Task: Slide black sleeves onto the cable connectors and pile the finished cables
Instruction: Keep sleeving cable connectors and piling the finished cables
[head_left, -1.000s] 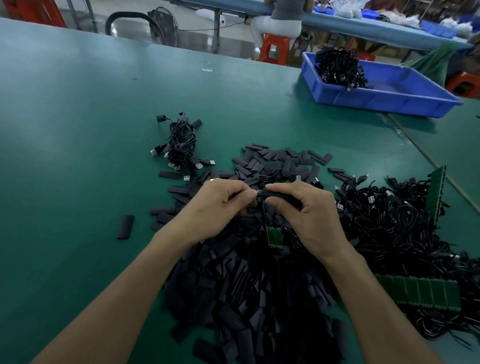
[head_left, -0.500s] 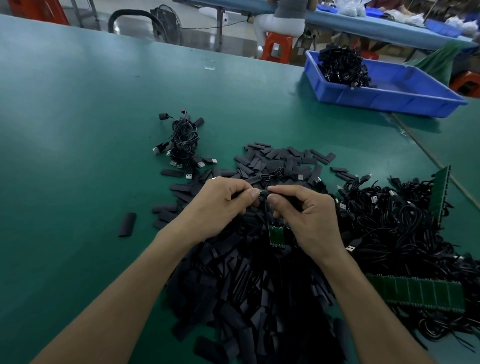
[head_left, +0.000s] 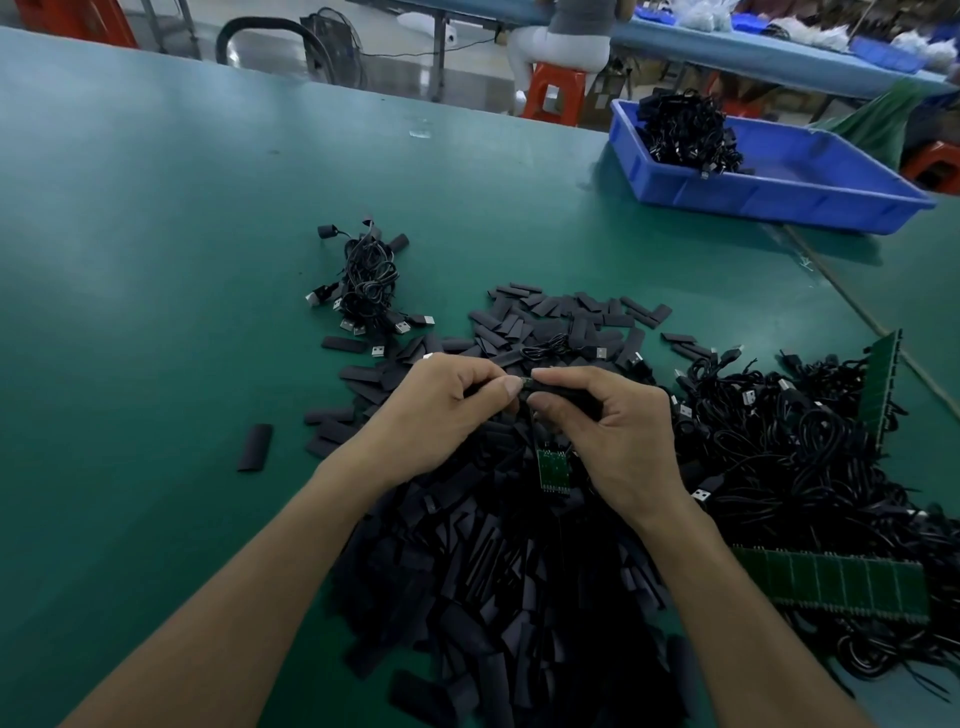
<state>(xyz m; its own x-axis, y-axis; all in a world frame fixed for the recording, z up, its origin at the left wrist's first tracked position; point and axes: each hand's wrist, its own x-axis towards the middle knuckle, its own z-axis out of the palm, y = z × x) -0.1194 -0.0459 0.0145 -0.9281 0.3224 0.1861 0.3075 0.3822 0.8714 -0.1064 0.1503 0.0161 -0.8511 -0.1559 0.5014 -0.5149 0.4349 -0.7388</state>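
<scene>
- Green worktable (head_left: 156, 260) spans the frame; both hands meet at its centre.
- At centre the left hand (head_left: 436, 410) pinches the cable connector (head_left: 525, 383); the right hand (head_left: 618, 431) pinches a black sleeve (head_left: 566, 397).
- That sleeve lies left-to-right, mouth at the connector, so the push likely runs along that axis.
- Upper left, nearer the left hand, sit the finished cables (head_left: 363, 280).

A broad green table (head_left: 156, 234) spreads wide; beyond it, glossy floor (head_left: 395, 57), an orange stool (head_left: 553, 96), a blue-topped bench (head_left: 753, 60).
</scene>
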